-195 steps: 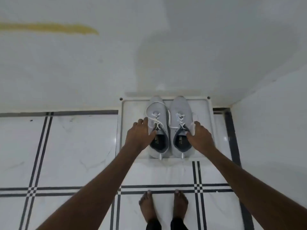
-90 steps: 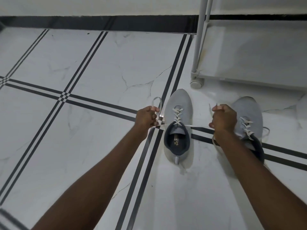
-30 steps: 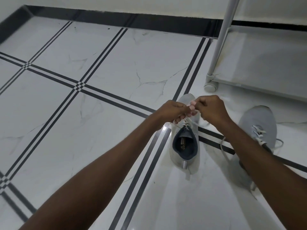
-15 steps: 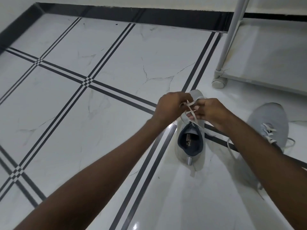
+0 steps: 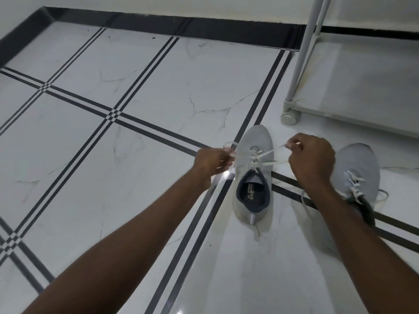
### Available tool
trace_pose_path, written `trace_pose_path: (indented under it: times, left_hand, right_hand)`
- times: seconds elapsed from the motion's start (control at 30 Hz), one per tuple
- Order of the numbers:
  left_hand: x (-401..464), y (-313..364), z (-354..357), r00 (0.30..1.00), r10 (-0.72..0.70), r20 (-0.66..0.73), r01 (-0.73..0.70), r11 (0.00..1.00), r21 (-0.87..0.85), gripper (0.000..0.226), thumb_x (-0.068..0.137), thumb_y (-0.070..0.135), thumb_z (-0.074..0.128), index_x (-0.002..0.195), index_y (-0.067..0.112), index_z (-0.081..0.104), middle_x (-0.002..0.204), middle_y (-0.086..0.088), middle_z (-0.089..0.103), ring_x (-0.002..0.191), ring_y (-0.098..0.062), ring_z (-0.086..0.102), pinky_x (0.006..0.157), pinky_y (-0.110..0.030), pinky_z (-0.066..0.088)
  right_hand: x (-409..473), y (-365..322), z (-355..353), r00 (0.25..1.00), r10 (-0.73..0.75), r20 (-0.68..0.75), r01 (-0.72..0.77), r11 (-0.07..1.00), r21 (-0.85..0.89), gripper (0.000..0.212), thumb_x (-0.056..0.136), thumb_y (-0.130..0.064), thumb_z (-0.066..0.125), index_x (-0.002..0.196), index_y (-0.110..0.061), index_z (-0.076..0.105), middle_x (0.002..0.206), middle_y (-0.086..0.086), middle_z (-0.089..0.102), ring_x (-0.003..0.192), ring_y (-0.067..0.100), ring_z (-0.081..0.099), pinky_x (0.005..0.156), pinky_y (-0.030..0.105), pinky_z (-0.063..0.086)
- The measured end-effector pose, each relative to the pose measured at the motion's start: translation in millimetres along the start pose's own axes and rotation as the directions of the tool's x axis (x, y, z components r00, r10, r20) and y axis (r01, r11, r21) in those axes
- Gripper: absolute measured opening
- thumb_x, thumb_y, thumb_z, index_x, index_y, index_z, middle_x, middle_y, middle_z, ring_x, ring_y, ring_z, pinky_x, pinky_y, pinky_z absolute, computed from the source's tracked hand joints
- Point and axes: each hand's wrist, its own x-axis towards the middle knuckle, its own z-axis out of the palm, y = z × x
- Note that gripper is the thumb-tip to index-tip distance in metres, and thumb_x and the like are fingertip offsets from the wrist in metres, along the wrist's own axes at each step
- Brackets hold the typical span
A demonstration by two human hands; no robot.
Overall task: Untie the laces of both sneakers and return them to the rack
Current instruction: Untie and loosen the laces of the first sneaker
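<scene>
Two grey sneakers with white laces stand on the tiled floor. The left sneaker (image 5: 254,175) points away from me, its dark opening toward me. My left hand (image 5: 214,160) is shut on one lace end to the shoe's left, and my right hand (image 5: 310,158) is shut on the other lace end to its right; the lace (image 5: 264,158) runs taut across the shoe between them. The right sneaker (image 5: 360,175) lies beyond my right forearm, partly hidden, its lace ends trailing on the floor.
A white rack (image 5: 362,82) on castor wheels stands at the upper right, its low shelf just above the floor and a wheel (image 5: 289,117) close to the left sneaker's toe. A black skirting strip (image 5: 172,24) runs along the far wall. White tiles with black lines spread to the left.
My hands were together over the left sneaker's laces; now they have pulled apart to either side, each with a lace end, stretching the lace across the shoe.
</scene>
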Motion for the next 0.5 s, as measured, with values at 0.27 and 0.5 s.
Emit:
trace_pose_path:
  times: [0.27, 0.5]
  left_hand:
    - [12.3, -28.7, -10.9, 0.976, 0.211, -0.053, -0.141, 0.800, 0.583, 0.053, 0.084, 0.030, 0.077, 0.127, 0.003, 0.061, 0.125, -0.017, 0.066, 0.112, -0.031, 0.064, 0.097, -0.043, 0.054]
    - [4.3, -33.7, 30.8, 0.866, 0.445, 0.230, -0.450, 0.489, 0.747, 0.025, 0.078, 0.023, 0.077, 0.102, 0.017, 0.075, 0.099, -0.006, 0.077, 0.093, -0.024, 0.070, 0.084, -0.036, 0.055]
  right_hand:
    - [-37.6, 25.9, -2.2, 0.993, 0.075, -0.090, -0.096, 0.960, -0.263, 0.022, 0.088, -0.014, 0.064, 0.108, -0.014, 0.072, 0.110, 0.017, 0.060, 0.095, 0.040, 0.057, 0.071, 0.039, 0.042]
    - [-41.8, 4.5, 38.1, 0.949, -0.113, 0.296, 0.109, 0.994, 0.032, 0.031, 0.078, -0.003, 0.067, 0.100, -0.023, 0.076, 0.107, 0.008, 0.073, 0.100, 0.033, 0.061, 0.083, 0.035, 0.048]
